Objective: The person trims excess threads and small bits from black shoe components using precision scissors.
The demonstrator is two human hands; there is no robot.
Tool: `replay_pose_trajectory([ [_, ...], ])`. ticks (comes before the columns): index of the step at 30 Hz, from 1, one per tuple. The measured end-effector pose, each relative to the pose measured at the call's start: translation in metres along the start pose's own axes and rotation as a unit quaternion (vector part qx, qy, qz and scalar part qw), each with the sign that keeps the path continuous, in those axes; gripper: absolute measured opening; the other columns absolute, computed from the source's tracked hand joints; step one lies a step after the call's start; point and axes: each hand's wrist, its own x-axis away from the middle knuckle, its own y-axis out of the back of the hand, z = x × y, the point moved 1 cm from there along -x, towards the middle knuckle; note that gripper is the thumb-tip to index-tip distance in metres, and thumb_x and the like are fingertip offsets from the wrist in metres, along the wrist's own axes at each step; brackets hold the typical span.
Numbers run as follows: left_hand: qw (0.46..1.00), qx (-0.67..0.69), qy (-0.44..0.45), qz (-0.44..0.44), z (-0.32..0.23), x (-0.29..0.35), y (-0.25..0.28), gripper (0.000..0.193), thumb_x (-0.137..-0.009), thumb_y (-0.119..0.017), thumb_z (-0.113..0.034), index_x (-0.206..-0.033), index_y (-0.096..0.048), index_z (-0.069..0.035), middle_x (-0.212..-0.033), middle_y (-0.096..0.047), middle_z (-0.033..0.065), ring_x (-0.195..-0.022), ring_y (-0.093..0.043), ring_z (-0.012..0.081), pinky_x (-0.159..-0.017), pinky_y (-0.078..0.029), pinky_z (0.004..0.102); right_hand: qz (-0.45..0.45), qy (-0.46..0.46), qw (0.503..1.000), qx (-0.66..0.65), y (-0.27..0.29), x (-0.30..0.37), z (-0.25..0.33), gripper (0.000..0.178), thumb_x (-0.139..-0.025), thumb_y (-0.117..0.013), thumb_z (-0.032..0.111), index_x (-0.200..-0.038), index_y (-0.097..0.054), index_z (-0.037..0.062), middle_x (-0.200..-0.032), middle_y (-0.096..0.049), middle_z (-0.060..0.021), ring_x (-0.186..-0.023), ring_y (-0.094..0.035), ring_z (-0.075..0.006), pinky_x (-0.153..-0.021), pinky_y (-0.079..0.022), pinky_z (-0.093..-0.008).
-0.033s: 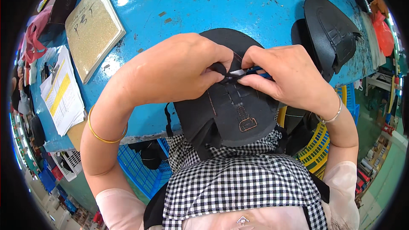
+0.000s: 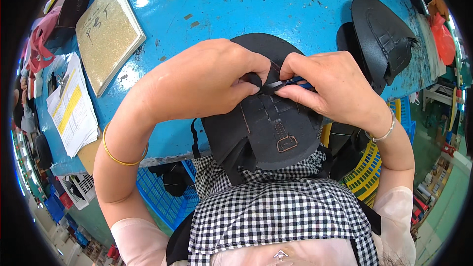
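A black leather-like bag panel (image 2: pixel 290 140), rounded at its ends, lies across my lap and the table edge. Brown stitching and a stitched strap design run along it. My left hand (image 2: pixel 207 81) is closed in a pinch on a small black strap (image 2: pixel 252 78) at the panel's middle. Between the thumb and forefinger of my right hand (image 2: pixel 335 86) sits a small blue-handled tool (image 2: pixel 304 85). Its pale metal tip (image 2: pixel 272 85) points left, at the strap beside my left fingertips. Whether it is snips or tweezers, I cannot tell.
The blue table (image 2: pixel 276 10) bears a gold notebook (image 2: pixel 106 34) and clipped papers (image 2: pixel 74 103) on the left. More black panels (image 2: pixel 379 34) are stacked at the right. Below the table edge stand a blue basket (image 2: pixel 157 192) and a yellow basket (image 2: pixel 364 177).
The tool's metal tip shows a little more plainly between my fingertips. Both hands and the panel stay almost where they were.
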Motion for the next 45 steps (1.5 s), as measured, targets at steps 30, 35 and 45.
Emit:
replay_pose_trajectory([
  [30, 0.879, 0.383, 0.111, -0.26, 0.001, 0.03, 0.01, 0.01, -0.088, -0.063, -0.012, -0.093, -0.063, -0.004, -0.068, -0.05, -0.0084, -0.058, -0.039, -0.0016, -0.05, -0.025, 0.0174, -0.014, 0.069, 0.948, 0.31, -0.04, 0.014, 0.088, 0.024, -0.077, -0.059, 0.011, -0.093, -0.063, -0.0072, -0.103, -0.064, -0.0354, -0.039, -0.049, -0.0063, -0.034, -0.038, -0.0212],
  [35, 0.898, 0.277, 0.102, -0.325, -0.004, 0.043, 0.024, 0.016, -0.091, -0.063, -0.012, -0.101, -0.066, -0.001, -0.067, -0.056, -0.0032, -0.058, -0.046, -0.0005, -0.047, -0.025, 0.0156, -0.026, 0.055, 0.943, 0.326, -0.044, 0.011, 0.088, 0.016, -0.081, -0.058, 0.01, -0.087, -0.06, -0.0039, -0.099, -0.065, -0.0348, -0.04, -0.053, -0.0097, -0.034, -0.04, -0.0233],
  [45, 0.908, 0.347, 0.076, -0.221, -0.018, 0.032, 0.018, 0.008, -0.083, -0.071, -0.006, -0.088, -0.066, -0.002, -0.069, -0.06, -0.0015, -0.06, -0.052, 0.002, -0.054, -0.039, 0.0167, -0.264, -0.032, 0.952, 0.152, 0.012, 0.068, 0.005, 0.018, -0.086, -0.063, 0.008, -0.104, -0.064, 0.0039, -0.092, -0.062, -0.0082, -0.082, -0.06, -0.0193, -0.07, -0.05, -0.0336],
])
